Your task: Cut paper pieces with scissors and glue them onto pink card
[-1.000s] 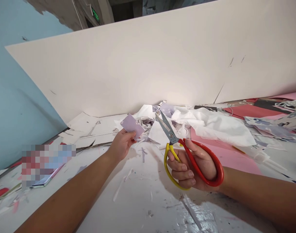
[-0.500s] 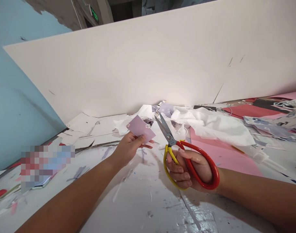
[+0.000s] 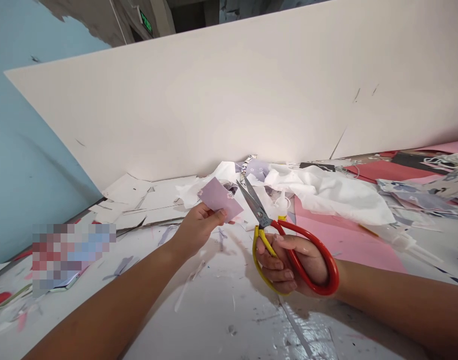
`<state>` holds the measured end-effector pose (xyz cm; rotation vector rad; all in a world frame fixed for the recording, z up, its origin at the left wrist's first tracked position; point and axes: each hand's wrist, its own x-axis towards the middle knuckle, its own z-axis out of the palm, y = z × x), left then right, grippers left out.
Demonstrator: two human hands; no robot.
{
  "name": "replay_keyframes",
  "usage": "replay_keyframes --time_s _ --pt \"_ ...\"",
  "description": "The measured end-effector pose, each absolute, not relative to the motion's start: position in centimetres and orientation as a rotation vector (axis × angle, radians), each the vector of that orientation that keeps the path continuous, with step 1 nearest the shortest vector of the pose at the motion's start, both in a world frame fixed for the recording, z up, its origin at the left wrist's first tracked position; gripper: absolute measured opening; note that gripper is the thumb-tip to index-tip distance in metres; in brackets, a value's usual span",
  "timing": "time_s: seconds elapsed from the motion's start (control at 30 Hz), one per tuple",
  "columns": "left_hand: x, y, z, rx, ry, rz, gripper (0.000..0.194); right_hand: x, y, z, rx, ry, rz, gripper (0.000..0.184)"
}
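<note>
Between the thumb and fingers of my left hand [image 3: 202, 225] is a small piece of purple paper [image 3: 220, 198] with pale flower prints, held up above the table. My right hand [image 3: 285, 260] grips a pair of scissors [image 3: 261, 215] with one red and one yellow handle loop. The blades point up and to the left, slightly apart, just right of the paper and not touching it. Behind the blades lies a round purple piece [image 3: 256, 169] with a patterned, ruffled edge.
Crumpled white sheeting [image 3: 326, 192] and pink paper [image 3: 337, 235] lie to the right, near a white glue bottle [image 3: 282, 204]. Several patterned scraps [image 3: 435, 192] are piled far right. A tall white board [image 3: 229, 100] stands behind. A blurred-out phone-like object [image 3: 69, 280] lies left.
The paper in my left hand has shifted slightly to the right. The scissors have tilted a little to the left, and their blades are still slightly apart.
</note>
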<state>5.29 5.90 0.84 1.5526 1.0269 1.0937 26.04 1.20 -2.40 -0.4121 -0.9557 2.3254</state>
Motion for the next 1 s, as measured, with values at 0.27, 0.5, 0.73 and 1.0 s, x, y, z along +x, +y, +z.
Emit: replay_keyframes --time_s 0.27,0.5,0.73,1.0 --pt "5.4 5.9 0.3 1.617 1.107 1.010 0.027 26.0 1.1 -2.4 -0.453 -0.963 2.295 0.024" --pt "5.6 5.2 0.4 1.632 1.023 0.886 0.025 25.6 0.9 -2.3 -0.528 -0.969 2.048 0.022" --pt "6.9 3.8 0.2 1.627 0.940 0.839 0.028 25.3 1.1 -2.8 -0.659 -0.930 1.993 0.020" --pt "7.5 3.6 -0.5 1.535 1.009 0.913 0.027 25.2 0.9 -2.9 -0.624 -0.854 2.020 0.017"
